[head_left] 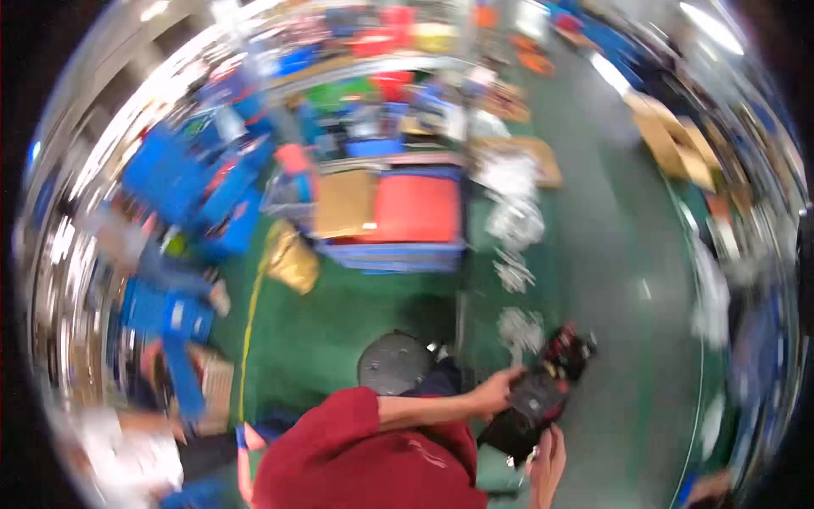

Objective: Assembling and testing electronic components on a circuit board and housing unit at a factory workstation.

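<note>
A black device-like object point(543, 394) with red and brownish bits at its far end is off to my right, over the green floor. Blur keeps me from telling its exact kind. My left hand point(498, 393) reaches across from the red sleeve and grips its left edge, the fingertips partly hidden. My right hand point(549, 468) is at its near end, fingers lifted along the lower edge; I cannot tell how firmly they press on it. A darker flap or panel hangs at the object's lower left, between the two hands.
A round grey stool seat point(394, 363) is before me. Ahead stands a shelf rack with a red bin point(415, 209) and a cardboard box point(343, 204). Clear plastic wrapping point(517, 220) lies beside it. A person in white point(127, 458) is at left; an open carton point(674, 140) is far right.
</note>
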Action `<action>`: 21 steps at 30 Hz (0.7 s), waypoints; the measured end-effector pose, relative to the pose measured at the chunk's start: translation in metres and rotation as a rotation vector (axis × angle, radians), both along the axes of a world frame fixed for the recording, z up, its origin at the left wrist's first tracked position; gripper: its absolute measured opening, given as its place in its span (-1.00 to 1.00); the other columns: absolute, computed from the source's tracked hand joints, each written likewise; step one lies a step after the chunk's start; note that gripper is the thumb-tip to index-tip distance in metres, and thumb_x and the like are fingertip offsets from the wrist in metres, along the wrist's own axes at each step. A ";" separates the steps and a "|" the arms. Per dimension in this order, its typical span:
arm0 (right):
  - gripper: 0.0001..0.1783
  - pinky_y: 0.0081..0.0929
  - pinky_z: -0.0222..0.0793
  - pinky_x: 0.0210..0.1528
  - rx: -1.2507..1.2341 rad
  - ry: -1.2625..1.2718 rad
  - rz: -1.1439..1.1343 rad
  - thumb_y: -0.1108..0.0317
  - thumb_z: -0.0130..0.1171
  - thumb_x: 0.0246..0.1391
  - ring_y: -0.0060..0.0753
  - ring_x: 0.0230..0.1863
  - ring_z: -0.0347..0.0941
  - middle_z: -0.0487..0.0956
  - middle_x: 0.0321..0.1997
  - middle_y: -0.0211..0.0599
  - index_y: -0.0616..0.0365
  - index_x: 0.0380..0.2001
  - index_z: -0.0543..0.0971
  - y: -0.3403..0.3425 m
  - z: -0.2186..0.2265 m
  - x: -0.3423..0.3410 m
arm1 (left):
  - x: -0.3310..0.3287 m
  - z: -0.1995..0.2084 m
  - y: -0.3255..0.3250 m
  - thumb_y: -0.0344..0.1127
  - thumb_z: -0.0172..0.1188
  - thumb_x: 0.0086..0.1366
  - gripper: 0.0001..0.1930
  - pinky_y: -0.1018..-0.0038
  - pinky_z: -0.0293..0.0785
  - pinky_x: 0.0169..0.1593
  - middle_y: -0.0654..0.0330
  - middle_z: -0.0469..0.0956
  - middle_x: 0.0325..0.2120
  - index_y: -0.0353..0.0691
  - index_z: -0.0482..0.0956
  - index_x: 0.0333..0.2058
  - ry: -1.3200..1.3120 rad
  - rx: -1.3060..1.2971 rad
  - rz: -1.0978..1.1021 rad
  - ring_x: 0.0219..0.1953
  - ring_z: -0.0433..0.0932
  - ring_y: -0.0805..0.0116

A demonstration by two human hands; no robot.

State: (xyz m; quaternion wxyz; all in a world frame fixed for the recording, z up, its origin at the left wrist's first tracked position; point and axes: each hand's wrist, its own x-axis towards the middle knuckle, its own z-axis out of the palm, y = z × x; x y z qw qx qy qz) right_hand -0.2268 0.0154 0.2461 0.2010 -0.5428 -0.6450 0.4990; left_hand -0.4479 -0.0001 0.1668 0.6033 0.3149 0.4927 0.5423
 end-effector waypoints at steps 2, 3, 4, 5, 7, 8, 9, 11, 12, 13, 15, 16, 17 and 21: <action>-0.47 -0.39 0.35 0.14 -0.166 0.166 -0.101 0.28 0.15 0.30 -0.31 0.08 0.45 0.52 0.09 -0.15 0.32 0.24 0.36 0.001 0.019 -0.017 | -0.011 0.020 0.005 -0.57 0.39 0.01 -0.13 0.33 0.25 0.33 0.04 0.39 0.19 -0.41 0.19 0.31 0.035 0.059 0.004 0.21 0.40 0.27; -0.45 -0.40 0.35 0.13 -0.145 0.235 -0.091 0.26 0.15 0.29 -0.32 0.08 0.45 0.52 0.10 -0.14 0.31 0.25 0.35 0.001 0.009 -0.011 | -0.008 0.014 0.010 -0.55 0.30 0.15 -0.29 0.37 0.38 0.24 0.07 0.46 0.14 -0.39 0.24 0.28 -0.088 0.031 0.023 0.11 0.49 0.31; -0.45 -0.42 0.29 0.21 -0.212 0.174 -0.095 0.23 0.13 0.30 -0.37 0.16 0.42 0.52 0.13 -0.14 0.28 0.25 0.35 0.002 0.029 -0.018 | -0.008 -0.005 0.017 -0.31 0.13 0.39 -0.54 0.40 0.55 0.05 0.08 0.56 0.00 -0.35 0.36 0.20 -0.087 0.020 0.030 -0.04 0.59 0.32; -0.39 -0.42 0.30 0.21 -0.103 0.082 -0.054 0.23 0.16 0.27 -0.38 0.17 0.41 0.51 0.14 -0.17 0.26 0.29 0.30 0.002 0.022 -0.010 | -0.013 -0.029 0.023 -0.55 0.30 0.20 -0.38 0.46 0.49 0.06 0.13 0.55 0.00 -0.30 0.30 0.22 -0.587 -0.234 0.005 -0.04 0.54 0.44; -0.34 -0.37 0.29 0.23 -0.251 0.180 -0.172 0.19 0.18 0.26 -0.33 0.19 0.39 0.48 0.18 -0.17 0.25 0.32 0.26 -0.007 0.016 0.004 | -0.009 0.001 0.044 -0.49 0.11 0.37 -0.53 0.51 0.54 0.00 0.14 0.57 -0.04 -0.30 0.29 0.24 -0.799 -0.252 -0.201 -0.07 0.58 0.44; -0.27 -0.38 0.35 0.17 -0.241 0.232 -0.227 0.10 0.20 0.25 -0.31 0.10 0.47 0.52 0.11 -0.07 0.27 0.32 0.23 -0.016 0.007 0.009 | -0.004 0.012 0.053 -0.45 0.05 0.43 -0.58 0.52 0.55 -0.02 0.15 0.58 -0.06 -0.30 0.30 0.23 -1.162 -0.268 -0.322 -0.08 0.59 0.43; -0.26 -0.39 0.34 0.19 -0.262 0.239 -0.289 0.10 0.21 0.25 -0.32 0.10 0.46 0.52 0.11 -0.08 0.28 0.33 0.21 -0.020 0.013 0.011 | 0.018 0.043 0.052 -0.36 -0.03 0.50 -0.65 0.54 0.58 -0.06 0.17 0.59 -0.07 -0.32 0.36 0.19 -0.342 -0.090 -0.175 -0.10 0.61 0.44; -0.24 -0.39 0.31 0.22 -0.292 0.267 -0.368 0.14 0.23 0.24 -0.36 0.13 0.44 0.51 0.14 -0.11 0.29 0.35 0.19 -0.024 0.023 0.017 | 0.031 0.066 0.060 -0.34 -0.04 0.51 -0.67 0.52 0.60 -0.08 0.16 0.59 -0.07 -0.33 0.39 0.16 -0.346 -0.139 -0.193 -0.12 0.61 0.44; -0.24 -0.39 0.31 0.22 -0.289 0.271 -0.413 0.14 0.23 0.24 -0.36 0.13 0.44 0.51 0.14 -0.11 0.29 0.35 0.19 -0.031 0.019 0.023 | 0.041 0.072 0.068 -0.37 -0.06 0.51 -0.67 0.52 0.60 -0.07 0.15 0.59 -0.07 -0.35 0.37 0.17 -0.175 -0.194 -0.219 -0.11 0.62 0.42; -0.23 -0.38 0.32 0.22 -0.298 0.358 -0.445 0.16 0.25 0.23 -0.36 0.13 0.43 0.50 0.14 -0.12 0.29 0.35 0.19 -0.036 0.011 0.029 | 0.047 0.066 0.073 -0.37 -0.06 0.51 -0.67 0.52 0.60 -0.07 0.15 0.59 -0.07 -0.35 0.37 0.17 -0.171 -0.200 -0.264 -0.11 0.62 0.42; -0.21 -0.36 0.34 0.21 -0.375 0.461 -0.505 0.23 0.29 0.20 -0.36 0.14 0.43 0.49 0.17 -0.14 0.31 0.36 0.18 -0.044 0.007 0.035 | 0.050 0.044 0.083 -0.39 -0.05 0.50 -0.65 0.54 0.58 -0.06 0.16 0.60 -0.08 -0.34 0.35 0.19 -0.364 -0.207 -0.378 -0.11 0.61 0.45; -0.21 -0.36 0.34 0.21 -0.369 0.467 -0.545 0.23 0.29 0.20 -0.36 0.14 0.43 0.49 0.17 -0.14 0.31 0.36 0.18 -0.050 0.000 0.039 | 0.059 0.045 0.088 -0.39 -0.05 0.50 -0.65 0.54 0.58 -0.06 0.16 0.60 -0.08 -0.34 0.35 0.19 -0.362 -0.217 -0.417 -0.11 0.61 0.45; -0.19 -0.35 0.36 0.19 -0.383 0.557 -0.575 0.22 0.31 0.15 -0.34 0.13 0.44 0.49 0.17 -0.16 0.30 0.35 0.20 -0.056 -0.012 0.041 | 0.065 0.050 0.093 -0.39 0.00 0.47 -0.62 0.54 0.56 -0.04 0.17 0.59 -0.07 -0.33 0.33 0.21 -0.352 -0.156 -0.462 -0.09 0.60 0.45; -0.04 -0.32 0.41 0.15 -0.346 0.734 -0.656 0.08 0.42 -0.05 -0.32 0.10 0.46 0.50 0.16 -0.20 0.30 0.33 0.25 -0.057 -0.033 0.042 | 0.077 0.020 0.115 -0.44 0.16 0.34 -0.47 0.52 0.49 0.06 0.17 0.56 -0.02 -0.29 0.26 0.25 -0.363 -0.295 -0.492 -0.04 0.56 0.44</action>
